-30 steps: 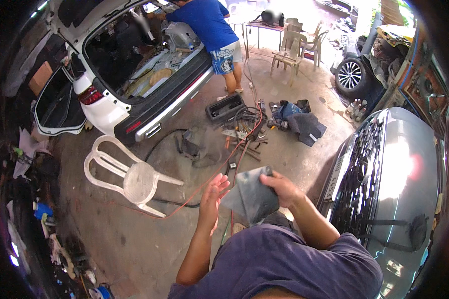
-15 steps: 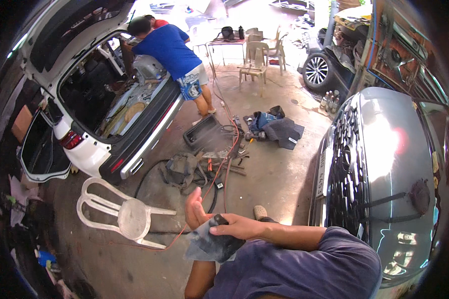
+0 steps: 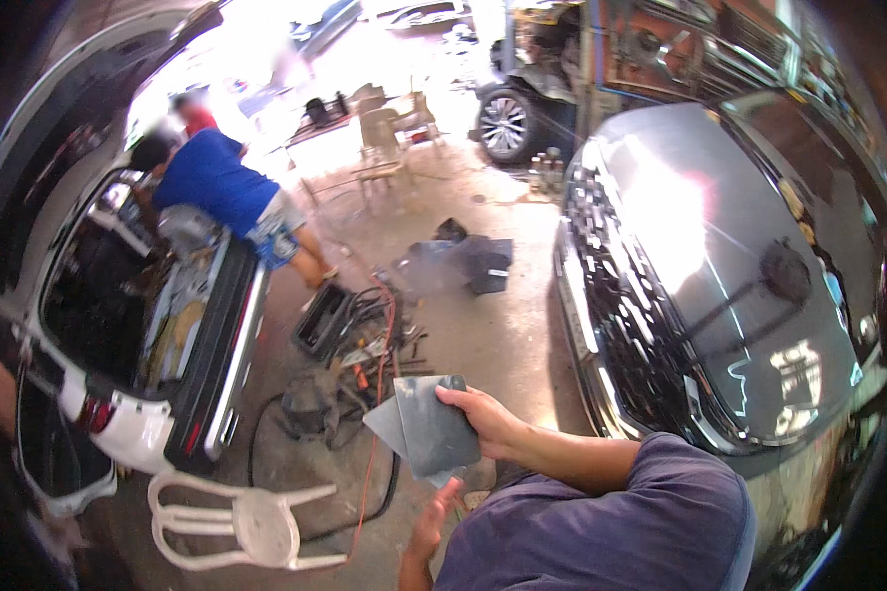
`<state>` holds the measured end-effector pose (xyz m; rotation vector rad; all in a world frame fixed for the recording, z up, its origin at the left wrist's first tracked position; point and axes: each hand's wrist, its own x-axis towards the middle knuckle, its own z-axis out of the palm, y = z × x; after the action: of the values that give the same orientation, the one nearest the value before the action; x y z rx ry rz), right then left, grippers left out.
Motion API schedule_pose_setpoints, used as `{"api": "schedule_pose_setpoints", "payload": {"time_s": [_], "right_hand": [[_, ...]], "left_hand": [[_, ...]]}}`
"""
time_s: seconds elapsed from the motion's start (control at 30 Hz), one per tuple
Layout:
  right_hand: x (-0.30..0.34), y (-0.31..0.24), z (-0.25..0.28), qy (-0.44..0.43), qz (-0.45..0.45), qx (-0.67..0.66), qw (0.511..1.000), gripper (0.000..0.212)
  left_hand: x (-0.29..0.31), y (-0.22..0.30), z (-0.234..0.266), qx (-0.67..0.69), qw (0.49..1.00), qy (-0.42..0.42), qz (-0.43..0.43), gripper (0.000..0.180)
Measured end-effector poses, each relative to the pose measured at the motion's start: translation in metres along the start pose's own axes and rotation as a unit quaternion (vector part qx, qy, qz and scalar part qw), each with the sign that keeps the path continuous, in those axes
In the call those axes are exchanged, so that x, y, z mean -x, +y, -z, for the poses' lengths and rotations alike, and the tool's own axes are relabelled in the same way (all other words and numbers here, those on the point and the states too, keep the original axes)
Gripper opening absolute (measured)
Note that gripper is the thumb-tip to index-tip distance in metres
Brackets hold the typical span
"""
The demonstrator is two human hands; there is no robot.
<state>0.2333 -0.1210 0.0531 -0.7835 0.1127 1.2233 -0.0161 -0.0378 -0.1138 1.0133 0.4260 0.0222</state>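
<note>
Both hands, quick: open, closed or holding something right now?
Left hand: open, nothing visibly held; whether it touches the grey sheets just above cannot be told.
Right hand: closed on the grey sheets, gripping their right side.

White plastic chair, dark car, spoked wheel

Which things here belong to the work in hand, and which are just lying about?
In use:
- flat grey sheets, gripped by the right hand
- left hand, holding nothing, just below the sheets

Apparently just lying about:
- white chair
- dark fabric heap
- open black box
</note>
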Motion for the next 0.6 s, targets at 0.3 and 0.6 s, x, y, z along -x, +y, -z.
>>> {"api": "schedule_pose_setpoints", "payload": {"time_s": [0.3, 0.6], "right_hand": [[0.01, -0.008, 0.076, 0.019, 0.106, -0.109, 0.988, 0.028], [0.066, 0.025, 0.093, -0.064, 0.166, -0.138, 0.974, 0.03]], "left_hand": [[0.002, -0.011, -0.033, 0.051, 0.985, 0.073, 0.15, 0.049], [-0.071, 0.021, -0.11, 0.004, 0.991, 0.132, 0.032, 0.047]]}}
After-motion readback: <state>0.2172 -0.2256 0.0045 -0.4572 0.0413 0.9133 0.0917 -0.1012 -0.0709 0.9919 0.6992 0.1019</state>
